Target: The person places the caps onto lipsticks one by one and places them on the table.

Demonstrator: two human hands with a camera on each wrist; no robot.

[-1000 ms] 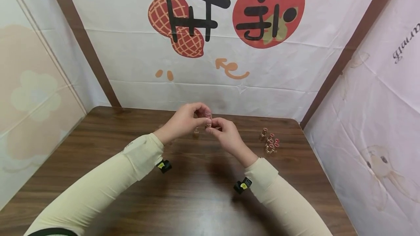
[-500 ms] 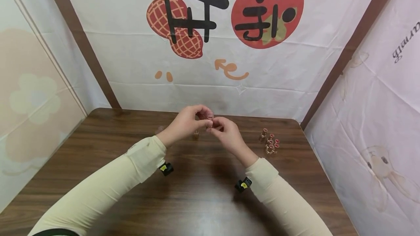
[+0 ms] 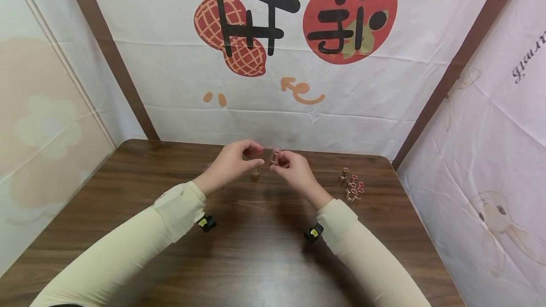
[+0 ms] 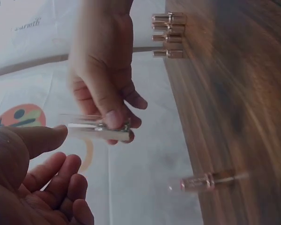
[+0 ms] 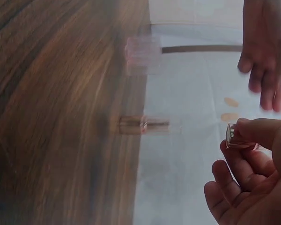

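Observation:
My right hand [image 3: 296,172] pinches the base of a rose-gold lipstick tube [image 3: 275,157] between thumb and fingers, above the far part of the table. A clear sleeve-like top covers its upper end, blurred in the left wrist view. Just to its left, my left hand [image 3: 232,162] has thumb and fingers apart with nothing between them; its thumb tip is near the clear end of the tube. Another slim lipstick tube [image 5: 143,125] stands on the table below the hands, partly behind the left hand in the head view.
Several rose-gold tubes [image 3: 353,188] with reddish rims stand grouped at the right of the wooden table [image 3: 264,255]. Pinkish clear pieces [image 5: 143,55] sit to the left, mostly behind the left hand in the head view. A printed cloth [image 3: 179,84] hangs along the far edge.
Both hands were on the lipstick tube earlier. My left hand has let go and moved slightly left, its fingers spreading. The tube stays in my right hand, now more in view.

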